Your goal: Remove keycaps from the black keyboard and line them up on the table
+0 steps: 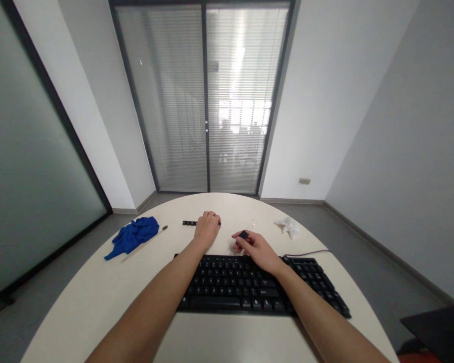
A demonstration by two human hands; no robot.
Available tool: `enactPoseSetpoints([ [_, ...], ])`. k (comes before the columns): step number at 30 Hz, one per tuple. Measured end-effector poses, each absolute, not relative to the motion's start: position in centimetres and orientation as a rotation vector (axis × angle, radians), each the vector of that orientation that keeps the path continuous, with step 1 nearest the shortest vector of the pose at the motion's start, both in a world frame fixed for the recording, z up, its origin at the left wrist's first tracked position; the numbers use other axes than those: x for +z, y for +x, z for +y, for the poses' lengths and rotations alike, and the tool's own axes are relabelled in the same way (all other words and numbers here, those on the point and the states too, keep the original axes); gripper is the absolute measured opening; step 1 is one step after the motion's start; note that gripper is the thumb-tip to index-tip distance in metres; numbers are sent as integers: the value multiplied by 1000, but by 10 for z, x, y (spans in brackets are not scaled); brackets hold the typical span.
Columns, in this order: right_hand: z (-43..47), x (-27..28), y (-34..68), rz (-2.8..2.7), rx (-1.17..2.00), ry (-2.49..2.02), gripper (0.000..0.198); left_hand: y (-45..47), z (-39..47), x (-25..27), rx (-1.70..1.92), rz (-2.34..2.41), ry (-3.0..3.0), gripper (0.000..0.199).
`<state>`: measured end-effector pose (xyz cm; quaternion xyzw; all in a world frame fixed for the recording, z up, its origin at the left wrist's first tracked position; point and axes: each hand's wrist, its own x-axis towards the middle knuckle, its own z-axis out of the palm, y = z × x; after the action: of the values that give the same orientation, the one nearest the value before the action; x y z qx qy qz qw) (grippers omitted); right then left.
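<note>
A black keyboard [227,282] lies across the near part of the round table, partly covered by my forearms. Just beyond it, my right hand [255,247] pinches a small black keycap [243,234] between thumb and fingers. My left hand [208,228] is lowered to the tabletop at the right part of a row of black keycaps [189,223]. Its fingers curl down around a keycap, whose dark edge shows at their right side; the fingertips are mostly hidden. Behind my right hand lies a thin, clear or pale object [253,224], too small to make out.
A crumpled blue cloth [134,234] lies on the left of the table [98,307], beside a thin-handled brush [146,244] with a dark tip. A crumpled white tissue [288,227] sits at the right. The keyboard's cable [306,252] runs toward the table's right edge.
</note>
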<state>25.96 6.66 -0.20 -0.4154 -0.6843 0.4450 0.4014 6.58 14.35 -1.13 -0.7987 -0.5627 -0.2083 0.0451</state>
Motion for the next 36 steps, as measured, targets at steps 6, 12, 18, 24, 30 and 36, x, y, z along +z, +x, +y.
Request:
enactPoseSetpoints([
  [6, 66, -2, 260, -1723, 1140, -1035, 43, 65, 144, -13, -650, -1742, -2444, 13],
  [12, 67, -3, 260, -1707, 1160, -1034, 43, 66, 143, -12, -736, -1773, -2462, 17],
  [18, 69, -6, 259, -1706, 1160, -1026, 42, 63, 143, 4, -970, -1843, -2426, 21],
  [24, 69, -6, 260, -1741, 1134, -1039, 42, 52, 150, 34, -1185, -2007, -2387, 27],
  [30, 67, -2, 260, -1756, 1119, -1064, 45, 26, 114, 53, -1133, -2021, -2525, 22],
  [36, 67, -2, 260, -1774, 1105, -1056, 45, -12, 44, 48, -813, -2048, -2674, 22],
])
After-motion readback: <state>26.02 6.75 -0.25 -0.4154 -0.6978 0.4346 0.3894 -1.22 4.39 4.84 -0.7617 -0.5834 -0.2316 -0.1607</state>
